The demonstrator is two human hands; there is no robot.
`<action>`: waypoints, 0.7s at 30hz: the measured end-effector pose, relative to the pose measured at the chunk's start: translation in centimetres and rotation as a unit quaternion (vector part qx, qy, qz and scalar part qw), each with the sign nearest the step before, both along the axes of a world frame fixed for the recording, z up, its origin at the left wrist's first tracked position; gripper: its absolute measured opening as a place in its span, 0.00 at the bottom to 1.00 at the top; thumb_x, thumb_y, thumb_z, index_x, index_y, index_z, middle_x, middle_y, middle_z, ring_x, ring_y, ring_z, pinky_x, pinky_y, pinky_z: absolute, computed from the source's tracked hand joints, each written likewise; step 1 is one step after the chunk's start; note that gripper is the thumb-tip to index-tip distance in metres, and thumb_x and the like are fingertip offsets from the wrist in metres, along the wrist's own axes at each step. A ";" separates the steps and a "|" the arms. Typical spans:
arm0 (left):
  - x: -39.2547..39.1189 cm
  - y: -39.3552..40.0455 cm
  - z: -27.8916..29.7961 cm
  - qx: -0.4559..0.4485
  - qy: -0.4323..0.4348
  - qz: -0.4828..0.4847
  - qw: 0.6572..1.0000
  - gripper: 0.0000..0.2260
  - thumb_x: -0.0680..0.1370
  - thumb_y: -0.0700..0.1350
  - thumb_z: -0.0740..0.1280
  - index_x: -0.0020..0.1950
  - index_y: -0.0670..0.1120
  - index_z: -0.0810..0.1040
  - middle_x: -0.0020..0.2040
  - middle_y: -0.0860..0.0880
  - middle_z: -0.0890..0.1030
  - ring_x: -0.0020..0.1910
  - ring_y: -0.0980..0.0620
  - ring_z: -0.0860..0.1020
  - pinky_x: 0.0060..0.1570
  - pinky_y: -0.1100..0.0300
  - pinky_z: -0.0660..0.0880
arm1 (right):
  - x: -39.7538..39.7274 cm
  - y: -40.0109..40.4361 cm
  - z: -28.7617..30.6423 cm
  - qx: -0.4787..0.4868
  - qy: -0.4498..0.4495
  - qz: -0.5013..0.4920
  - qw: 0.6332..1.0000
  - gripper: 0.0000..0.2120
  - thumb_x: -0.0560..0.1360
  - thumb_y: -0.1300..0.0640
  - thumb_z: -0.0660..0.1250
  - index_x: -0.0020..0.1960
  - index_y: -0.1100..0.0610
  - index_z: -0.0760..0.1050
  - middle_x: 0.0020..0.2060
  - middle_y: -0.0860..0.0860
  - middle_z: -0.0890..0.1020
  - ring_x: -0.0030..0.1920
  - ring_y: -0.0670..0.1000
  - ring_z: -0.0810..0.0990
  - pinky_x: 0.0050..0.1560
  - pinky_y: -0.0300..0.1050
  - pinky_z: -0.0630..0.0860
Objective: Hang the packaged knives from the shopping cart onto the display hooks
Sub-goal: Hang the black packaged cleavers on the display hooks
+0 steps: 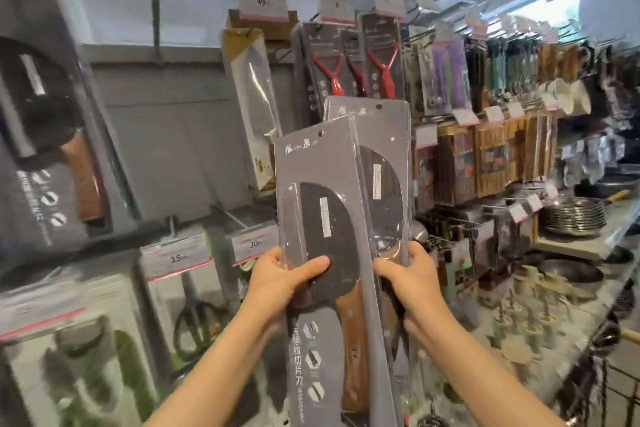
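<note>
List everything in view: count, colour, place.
front knife pack: 1, grey card, dark blade, wooden handle; centre, held up
rear knife pack: 1, grey; behind the front one, offset right
hanging cleaver pack: 1, tan card; upper centre
peeler packs: about three, red peelers on dark cards; top centre
price tags: several, white with red edge; on the hooks
stacked pans: silver; right shelf
left hand: grips front knife pack
right hand: grips rear knife pack
</note>
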State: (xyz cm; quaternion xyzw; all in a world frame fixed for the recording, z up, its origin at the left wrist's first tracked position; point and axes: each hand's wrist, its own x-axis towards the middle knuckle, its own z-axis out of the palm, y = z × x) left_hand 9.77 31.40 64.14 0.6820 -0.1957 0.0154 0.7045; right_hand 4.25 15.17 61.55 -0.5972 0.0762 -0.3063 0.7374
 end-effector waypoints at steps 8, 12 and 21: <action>1.0 8.6 2.9 -0.076 -0.012 0.031 0.997 0.26 0.56 0.39 0.76 0.53 0.35 0.77 0.41 0.40 0.85 0.35 0.45 0.84 0.33 0.52 0.82 | 4.0 7.2 2.9 -0.034 -0.066 0.076 0.994 0.12 0.69 0.65 0.73 0.50 0.58 0.76 0.42 0.52 0.84 0.44 0.51 0.83 0.44 0.45 0.79; 1.3 11.9 4.2 -0.095 -0.040 0.055 0.993 0.23 0.56 0.38 0.75 0.51 0.38 0.78 0.40 0.43 0.86 0.35 0.47 0.84 0.33 0.56 0.81 | 5.6 10.0 4.2 -0.048 -0.097 0.112 0.988 0.15 0.68 0.64 0.74 0.53 0.55 0.77 0.44 0.51 0.85 0.45 0.50 0.84 0.48 0.47 0.80; 1.5 16.0 7.1 -0.090 -0.103 0.049 0.989 0.23 0.58 0.38 0.75 0.52 0.39 0.78 0.46 0.41 0.85 0.43 0.46 0.84 0.39 0.58 0.81 | 8.6 11.4 8.4 -0.102 -0.116 0.196 0.968 0.32 0.57 0.49 0.80 0.57 0.58 0.75 0.50 0.58 0.83 0.50 0.59 0.83 0.54 0.58 0.80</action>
